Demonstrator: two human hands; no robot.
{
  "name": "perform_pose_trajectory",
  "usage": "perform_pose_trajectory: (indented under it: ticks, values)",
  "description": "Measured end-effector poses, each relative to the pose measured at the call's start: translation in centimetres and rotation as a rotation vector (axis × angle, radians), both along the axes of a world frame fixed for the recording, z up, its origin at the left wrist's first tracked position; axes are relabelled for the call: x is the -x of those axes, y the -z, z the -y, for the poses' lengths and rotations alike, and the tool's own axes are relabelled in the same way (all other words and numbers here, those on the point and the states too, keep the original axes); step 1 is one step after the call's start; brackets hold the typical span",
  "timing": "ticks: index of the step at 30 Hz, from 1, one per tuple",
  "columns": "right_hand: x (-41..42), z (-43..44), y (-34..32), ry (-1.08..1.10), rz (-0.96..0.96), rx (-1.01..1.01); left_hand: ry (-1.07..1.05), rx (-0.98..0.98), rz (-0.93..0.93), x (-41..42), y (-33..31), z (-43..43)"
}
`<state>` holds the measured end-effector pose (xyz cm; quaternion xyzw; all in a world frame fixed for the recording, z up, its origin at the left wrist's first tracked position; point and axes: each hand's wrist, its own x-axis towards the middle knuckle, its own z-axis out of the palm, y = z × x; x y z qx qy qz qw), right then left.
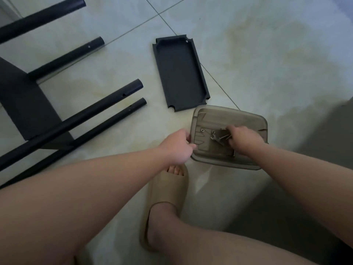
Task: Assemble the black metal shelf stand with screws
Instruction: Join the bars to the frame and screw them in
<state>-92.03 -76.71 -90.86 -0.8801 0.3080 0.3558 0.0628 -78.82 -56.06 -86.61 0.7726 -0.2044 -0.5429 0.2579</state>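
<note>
Now left grip (176, 146) is pinching the tray (229, 117) rim; right grip (243, 139) is curling over screws (223, 138) inside it, hold unclear. Beyond both grips, the shelf (180, 73) is lying on the floor (267, 54).

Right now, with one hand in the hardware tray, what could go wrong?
1. The left hand grips the shallow brown tray by one edge. Tilting it could spill the screws, wrench and nuts onto the tiled floor.
2. The right hand hides its own fingertips, so a fumbled pick might scatter small parts.
3. The black tubes lie loose on the floor, and a shifting foot could roll them.
</note>
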Motion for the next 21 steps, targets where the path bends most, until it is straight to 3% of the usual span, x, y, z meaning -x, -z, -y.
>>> perform_pose_trajectory:
  ticks: [9,17,21]
  values:
    - [-0.7,-1.1,1.9,-0.212,-0.029,0.048,-0.034,0.022,0.006,-1.1,0.4,-1.0]
    - [-2.0,-1.8,-1.3,0.026,0.193,-0.085,-0.087,-0.005,-0.116,-1.8,-0.9,-1.2]
    - [-2.7,-2.9,-5.3,0.118,0.342,-0.165,-0.019,-0.023,0.001,-3.7,-3.1,-2.5]
